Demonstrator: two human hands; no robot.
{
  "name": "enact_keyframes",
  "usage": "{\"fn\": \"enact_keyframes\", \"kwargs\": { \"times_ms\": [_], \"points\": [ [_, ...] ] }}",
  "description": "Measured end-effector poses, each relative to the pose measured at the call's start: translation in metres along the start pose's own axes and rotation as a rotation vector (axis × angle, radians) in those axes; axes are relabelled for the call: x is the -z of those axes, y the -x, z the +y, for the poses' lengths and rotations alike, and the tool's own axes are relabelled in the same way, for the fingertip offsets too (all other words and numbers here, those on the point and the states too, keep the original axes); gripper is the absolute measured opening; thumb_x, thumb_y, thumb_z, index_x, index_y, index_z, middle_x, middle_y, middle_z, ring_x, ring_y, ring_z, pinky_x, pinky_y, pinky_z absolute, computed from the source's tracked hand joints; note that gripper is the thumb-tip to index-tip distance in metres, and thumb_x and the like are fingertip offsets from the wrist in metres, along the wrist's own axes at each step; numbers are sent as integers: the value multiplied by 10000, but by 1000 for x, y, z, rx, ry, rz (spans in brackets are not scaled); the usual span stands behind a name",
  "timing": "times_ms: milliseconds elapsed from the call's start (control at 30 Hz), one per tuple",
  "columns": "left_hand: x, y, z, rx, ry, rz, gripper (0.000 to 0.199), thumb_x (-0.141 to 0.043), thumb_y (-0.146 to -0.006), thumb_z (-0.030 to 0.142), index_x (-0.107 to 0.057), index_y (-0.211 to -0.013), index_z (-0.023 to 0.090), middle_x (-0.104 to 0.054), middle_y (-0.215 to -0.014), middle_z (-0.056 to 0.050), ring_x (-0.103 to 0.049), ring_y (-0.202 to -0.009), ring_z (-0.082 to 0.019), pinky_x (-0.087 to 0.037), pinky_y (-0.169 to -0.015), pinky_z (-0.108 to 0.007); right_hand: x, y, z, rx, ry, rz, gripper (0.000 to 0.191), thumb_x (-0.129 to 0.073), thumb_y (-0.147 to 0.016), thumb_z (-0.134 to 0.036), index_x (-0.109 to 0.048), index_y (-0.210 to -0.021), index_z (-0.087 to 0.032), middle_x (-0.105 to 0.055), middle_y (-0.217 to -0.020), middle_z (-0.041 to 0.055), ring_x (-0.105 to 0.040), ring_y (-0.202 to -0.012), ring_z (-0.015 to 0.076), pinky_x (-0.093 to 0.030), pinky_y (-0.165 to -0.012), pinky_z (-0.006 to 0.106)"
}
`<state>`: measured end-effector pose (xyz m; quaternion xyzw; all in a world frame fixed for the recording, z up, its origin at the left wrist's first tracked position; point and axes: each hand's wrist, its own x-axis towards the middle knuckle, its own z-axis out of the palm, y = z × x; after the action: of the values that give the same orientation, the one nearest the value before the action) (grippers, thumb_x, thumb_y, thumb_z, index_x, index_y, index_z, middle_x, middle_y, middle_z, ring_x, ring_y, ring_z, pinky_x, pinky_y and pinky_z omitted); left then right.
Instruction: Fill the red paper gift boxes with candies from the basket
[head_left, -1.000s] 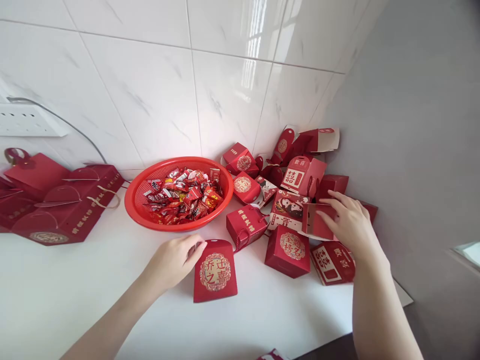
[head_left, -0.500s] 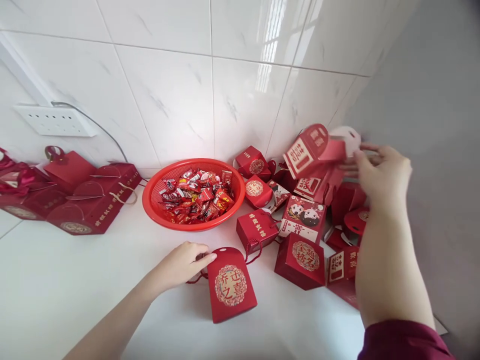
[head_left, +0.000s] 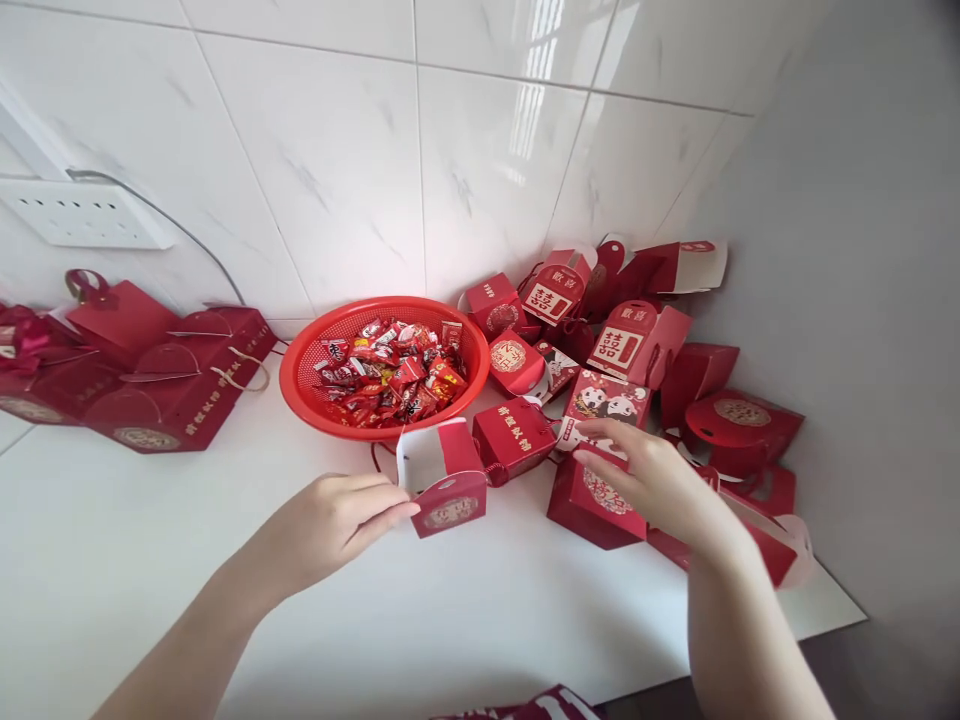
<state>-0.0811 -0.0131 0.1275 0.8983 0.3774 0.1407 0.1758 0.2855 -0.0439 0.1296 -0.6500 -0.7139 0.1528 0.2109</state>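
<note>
My left hand (head_left: 345,525) grips the near left edge of a small red gift box (head_left: 454,500), thumb on its front and fingers behind. The box stands on the counter with its top flaps apart and its white inside showing. Over a closed dark-red box with a gold round print (head_left: 589,505) is my right hand (head_left: 637,470), empty, its fingers stretched out and apart; I cannot tell whether it touches the box. Just behind that sits a box with two cartoon faces (head_left: 607,395). A red box with gold lettering (head_left: 514,440) lies between the hands.
A red plastic basket (head_left: 289,385) full of wrapped candies (head_left: 405,370) stands by the tiled wall. Several more red boxes (head_left: 742,420) are heaped at the right against a grey surface. Larger red boxes (head_left: 217,370) stand at the left below a power strip (head_left: 82,212).
My right hand has let go of a red-and-white box on the heap and come down left. My left hand has tipped its box upright, turning the open top into view.
</note>
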Motion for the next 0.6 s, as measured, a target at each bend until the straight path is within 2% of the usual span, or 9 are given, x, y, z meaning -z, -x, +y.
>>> {"fn": "enact_keyframes", "kwargs": {
  "times_ms": [100,200,233,333,367,433,533,600],
  "points": [
    [-5,-5,4,142,19,-172,437,-341,-1012,410,-585,-704,217,-549,-626,8,-490,-558,-139,-323,-560,-282,-26,-18,0,-13,79,-48,434,-477,-957,-427,-522,-1330,-211,-635,-1277,128,-602,-1167,300,-467,-955,469],
    [-8,-8,8,214,17,-214,432,-331,-1001,417,-505,-661,214,-447,-563,17,-400,-501,-137,-226,-517,-286,-44,-35,4,18,147,-198,599,-587,-860,-286,-426,-1430,-195,-618,-1290,149,-594,-1168,306,-447,-958,442],
    [-8,-9,9,219,11,-216,428,-335,-996,415,-479,-647,213,-411,-551,18,-372,-490,-137,-204,-515,-288,-48,-40,5,25,153,-228,609,-594,-833,-233,-437,-1419,-186,-638,-1247,149,-612,-1131,299,-459,-927,421],
    [-10,-8,10,230,28,-242,409,-332,-988,411,-495,-662,226,-358,-539,19,-336,-476,-146,-178,-510,-290,-50,-48,8,26,154,-220,340,-514,-850,-159,-609,-1175,-180,-701,-1014,108,-662,-949,267,-482,-803,374],
    [-11,-8,10,243,43,-258,400,-325,-987,416,-523,-688,237,-360,-540,19,-337,-475,-150,-178,-506,-288,-47,-49,7,37,138,-202,249,-489,-875,-169,-640,-1072,-190,-704,-947,84,-663,-893,252,-482,-778,365],
    [-12,-8,9,278,67,-289,395,-307,-987,433,-556,-738,254,-363,-545,19,-338,-472,-156,-183,-500,-284,-34,-46,4,93,55,-155,183,-474,-918,-221,-652,-959,-210,-705,-901,47,-651,-831,221,-483,-765,351],
    [-13,-7,8,322,67,-309,415,-298,-985,461,-520,-711,243,-349,-548,18,-322,-466,-154,-184,-491,-281,-2,-36,-2,172,-124,-3,193,-500,-948,-319,-659,-958,-209,-712,-920,33,-632,-790,191,-492,-753,331],
    [-13,-6,7,332,68,-314,420,-308,-980,467,-501,-689,235,-359,-548,17,-326,-461,-151,-184,-486,-280,24,-33,-5,122,-181,162,228,-540,-937,-390,-658,-1009,-208,-710,-912,30,-622,-733,177,-494,-682,306]
  ]
}}
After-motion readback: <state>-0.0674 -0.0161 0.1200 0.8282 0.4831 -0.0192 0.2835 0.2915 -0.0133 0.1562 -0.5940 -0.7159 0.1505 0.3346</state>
